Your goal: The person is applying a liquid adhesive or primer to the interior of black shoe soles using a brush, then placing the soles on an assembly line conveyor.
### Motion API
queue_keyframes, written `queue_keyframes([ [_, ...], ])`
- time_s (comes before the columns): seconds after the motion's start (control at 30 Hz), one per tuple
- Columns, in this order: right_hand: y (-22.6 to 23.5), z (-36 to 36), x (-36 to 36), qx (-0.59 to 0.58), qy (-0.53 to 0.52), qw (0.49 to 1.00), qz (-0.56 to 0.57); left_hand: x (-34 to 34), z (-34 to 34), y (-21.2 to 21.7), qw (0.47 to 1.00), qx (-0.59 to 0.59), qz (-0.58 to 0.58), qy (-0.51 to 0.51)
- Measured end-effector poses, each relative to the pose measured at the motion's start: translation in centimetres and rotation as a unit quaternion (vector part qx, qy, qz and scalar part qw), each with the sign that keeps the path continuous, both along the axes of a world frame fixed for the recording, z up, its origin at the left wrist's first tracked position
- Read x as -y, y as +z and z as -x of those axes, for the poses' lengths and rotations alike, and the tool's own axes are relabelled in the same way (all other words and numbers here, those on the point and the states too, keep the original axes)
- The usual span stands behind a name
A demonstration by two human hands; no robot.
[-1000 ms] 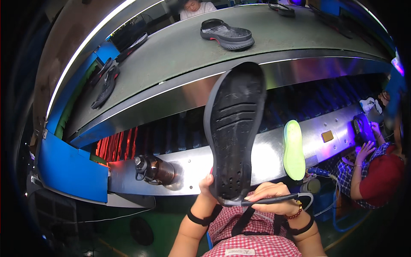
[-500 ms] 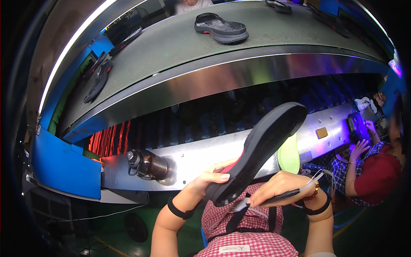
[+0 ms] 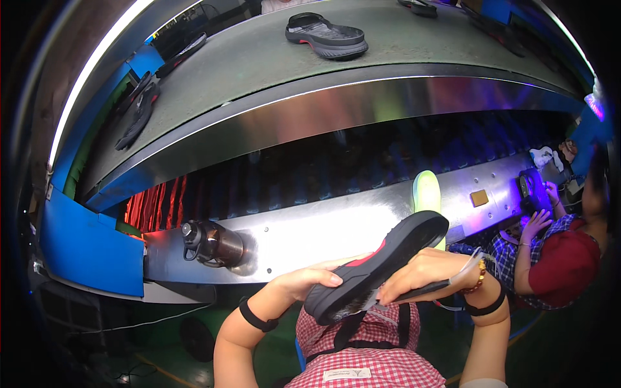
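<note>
The black shoe sole [image 3: 378,265] has tipped from upright to flat; left hand [image 3: 310,281] cups its heel, right hand [image 3: 420,275] pinches a brush [image 3: 414,294] beneath it

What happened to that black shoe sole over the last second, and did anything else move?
The black sole went from standing upright, tread facing the camera, to lying tilted low across the lap. The left hand kept hold of its lower end; the right hand brought the brush to its edge. The green sole and metal bottle stayed put.
</note>
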State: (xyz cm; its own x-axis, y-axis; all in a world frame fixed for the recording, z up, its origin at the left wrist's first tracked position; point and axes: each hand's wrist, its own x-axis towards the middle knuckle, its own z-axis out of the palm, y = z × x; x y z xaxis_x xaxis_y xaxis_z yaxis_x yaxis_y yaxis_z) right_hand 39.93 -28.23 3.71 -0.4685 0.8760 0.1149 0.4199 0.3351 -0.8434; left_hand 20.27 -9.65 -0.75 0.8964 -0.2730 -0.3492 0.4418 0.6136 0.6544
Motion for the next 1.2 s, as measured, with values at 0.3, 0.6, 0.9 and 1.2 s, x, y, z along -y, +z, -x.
queue_keyframes([
  [0.3,-0.7,-0.3,1.6,-0.11,-0.058,0.992,0.006,-1.2,2.2,-2.7,0.998,0.014,0.06,0.0],
  [0.6,-2.1,0.3,2.5,-0.142,-0.125,0.982,-0.022,-1.7,4.4,-1.0,0.985,-0.051,0.092,0.135],
  [0.9,-3.4,1.3,2.9,-0.138,-0.223,0.965,-0.009,-2.4,6.3,-1.5,0.957,-0.025,0.199,0.207],
  [1.2,-4.0,1.9,2.6,-0.162,-0.287,0.944,-0.025,-2.1,6.3,0.1,0.949,-0.041,0.12,0.289],
])
